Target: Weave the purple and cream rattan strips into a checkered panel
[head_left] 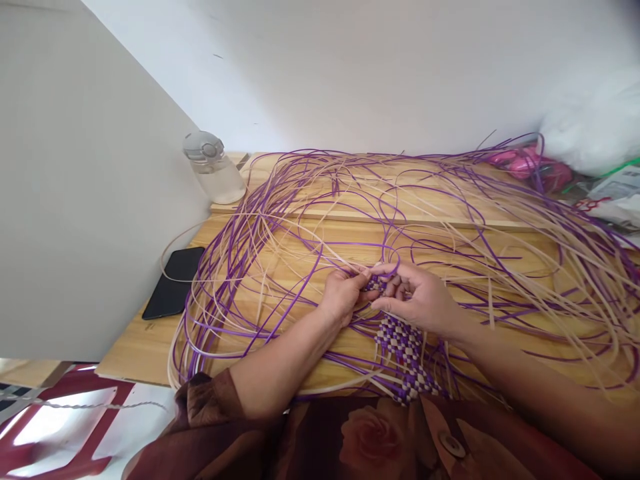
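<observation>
A panel (100,200) bounds the table (120,348) on the left, a wall (350,73) at the back; the shirt (375,437) meets the near edge. Strands (235,267) ring the work, crowding side room, with phone (173,283) and bottle (220,179) beyond them at left. The hands are close together: the left hand (344,293) pinches the weave's (400,343) far end; the right hand (423,297) curls beside it, its grip impossible to tell. The weave trails from beneath them toward the shirt.

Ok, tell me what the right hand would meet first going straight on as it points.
Probably the left hand, at the top of the weaving; whether it touches the right hand is hard to tell.
</observation>
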